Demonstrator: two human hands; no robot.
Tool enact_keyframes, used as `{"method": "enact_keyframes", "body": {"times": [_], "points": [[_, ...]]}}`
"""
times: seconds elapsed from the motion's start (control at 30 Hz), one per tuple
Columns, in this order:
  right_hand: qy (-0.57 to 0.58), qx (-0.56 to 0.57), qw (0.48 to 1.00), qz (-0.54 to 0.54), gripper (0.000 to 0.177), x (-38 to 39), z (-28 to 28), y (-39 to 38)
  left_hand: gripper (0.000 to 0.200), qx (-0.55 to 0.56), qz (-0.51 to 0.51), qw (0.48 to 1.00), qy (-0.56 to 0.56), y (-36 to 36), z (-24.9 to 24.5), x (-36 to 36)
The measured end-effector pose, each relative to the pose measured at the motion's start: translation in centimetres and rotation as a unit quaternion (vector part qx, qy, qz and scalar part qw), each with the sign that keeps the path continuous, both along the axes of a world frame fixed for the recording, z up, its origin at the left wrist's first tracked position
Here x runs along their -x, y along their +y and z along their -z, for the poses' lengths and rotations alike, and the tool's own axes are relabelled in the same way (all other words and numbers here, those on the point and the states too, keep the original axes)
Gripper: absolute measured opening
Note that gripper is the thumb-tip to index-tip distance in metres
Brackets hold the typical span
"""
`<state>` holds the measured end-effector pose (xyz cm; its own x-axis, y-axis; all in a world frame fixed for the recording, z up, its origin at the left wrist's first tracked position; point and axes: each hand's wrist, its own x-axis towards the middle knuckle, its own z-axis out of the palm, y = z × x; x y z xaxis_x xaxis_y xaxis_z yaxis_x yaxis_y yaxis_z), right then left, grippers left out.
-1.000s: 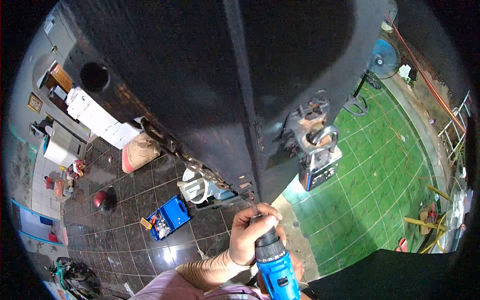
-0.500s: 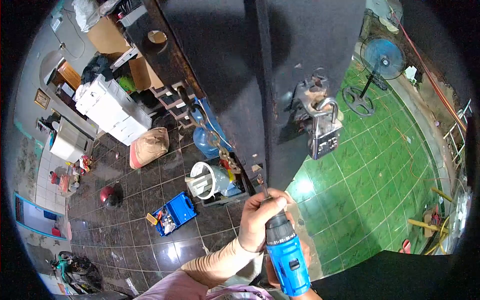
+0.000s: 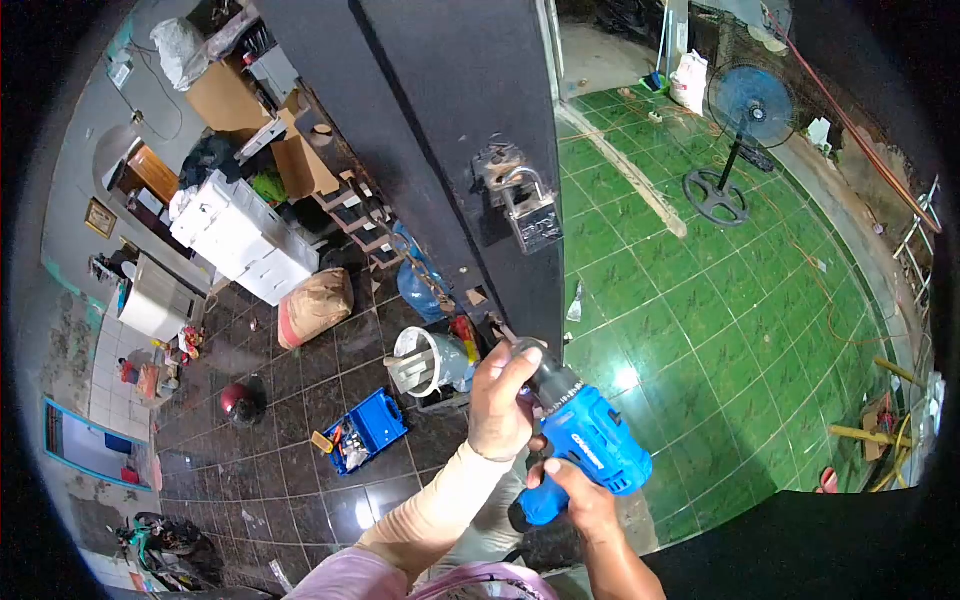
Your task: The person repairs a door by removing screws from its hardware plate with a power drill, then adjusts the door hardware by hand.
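A blue cordless drill (image 3: 600,440) with a black chuck points up and left at the edge of a dark metal door (image 3: 440,120). My right hand (image 3: 585,497) is closed round its handle. At the front end, my left hand (image 3: 503,405) has its thumb and fingers wrapped about the chuck and bit. The bit's tip sits close to the door edge; whether it touches cannot be seen clearly. Above the drill, a padlock (image 3: 535,222) hangs from a metal hasp on the door.
A blue tool case (image 3: 380,420) lies open on the dark tiles, near a white bucket (image 3: 418,360). Farther left are a brown sack (image 3: 315,308) and white drawers (image 3: 245,240). A standing fan (image 3: 752,110) is on the green tiles (image 3: 690,350) at right.
The door has swung or shifted left in view, baring more green floor. The drill has turned so that its side and handle show, with my right hand now visible; both hands stay on it.
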<state>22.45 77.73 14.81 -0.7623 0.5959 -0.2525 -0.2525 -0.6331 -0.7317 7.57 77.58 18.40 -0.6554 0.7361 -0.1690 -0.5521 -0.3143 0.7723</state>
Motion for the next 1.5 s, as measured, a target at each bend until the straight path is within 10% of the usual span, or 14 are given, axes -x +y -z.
{"method": "enact_keyframes", "body": {"times": [0.37, 0.67, 0.77, 0.83, 1.03, 1.17, 1.3, 1.5], "points": [[0.058, 0.118, 0.991, 0.025, 0.050, -3.0, 6.5, -3.7, 0.011, 0.035, -0.154, 0.971, 0.179, -1.9, 2.8, 2.9], [0.037, 0.122, 0.990, 0.059, 0.050, -4.4, 11.4, -5.9, 0.016, 0.176, -0.255, 0.738, 0.599, -0.5, 2.6, 7.9], [0.041, 0.156, 0.984, 0.076, 0.048, -5.2, 12.1, -6.8, 0.016, 0.125, -0.269, 0.744, 0.598, -0.5, 3.8, 8.4], [0.009, 0.160, 0.982, 0.103, 0.053, -5.8, 12.0, -7.7, 0.018, 0.107, -0.288, 0.841, 0.445, -1.6, 4.2, 7.8], [-0.003, 0.114, 0.986, 0.120, 0.055, -7.3, 7.8, -7.1, 0.024, 0.150, -0.273, 0.859, 0.405, -5.7, 4.3, 5.4], [0.035, 0.140, 0.981, 0.132, 0.054, -7.8, 4.6, -6.3, 0.042, 0.178, -0.149, 0.910, 0.343, -6.1, 3.2, 4.2], [0.078, 0.161, 0.975, 0.135, 0.061, -7.2, 5.5, -6.7, 0.019, 0.096, 0.093, 0.982, 0.132, -5.6, 4.8, 2.8], [0.114, 0.207, 0.939, 0.251, 0.062, -4.1, 7.0, -10.9, 0.035, 0.042, 0.318, 0.936, -0.147, -5.0, 8.2, 1.5]]}}
